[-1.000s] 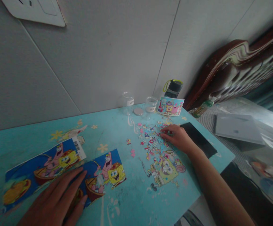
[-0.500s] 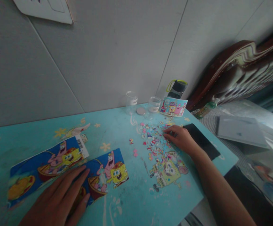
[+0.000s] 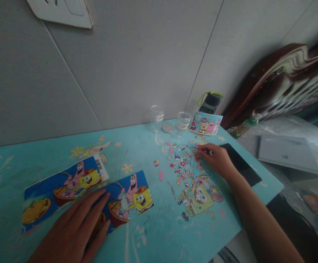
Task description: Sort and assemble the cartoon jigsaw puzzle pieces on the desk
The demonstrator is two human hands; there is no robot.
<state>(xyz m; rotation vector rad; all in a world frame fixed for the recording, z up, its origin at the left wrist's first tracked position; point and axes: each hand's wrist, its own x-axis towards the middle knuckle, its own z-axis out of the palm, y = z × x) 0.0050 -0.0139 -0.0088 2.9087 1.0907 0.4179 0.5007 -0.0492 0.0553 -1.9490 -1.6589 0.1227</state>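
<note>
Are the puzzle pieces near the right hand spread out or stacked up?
Spread out: the puzzle pieces lie scattered on the table, its blue surface showing between many, near the right hand.

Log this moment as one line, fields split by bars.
left hand: laid over blue puzzle | right hand: at loose pieces, grip unclear | beside left hand: barcoded picture sheet | near wall: two clear jars

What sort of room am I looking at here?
Probably a bedroom in a home. What looks like a dark wooden headboard stands on the right, a power socket is on the wall, and a cartoon-printed table holds scattered puzzle pieces.
</note>
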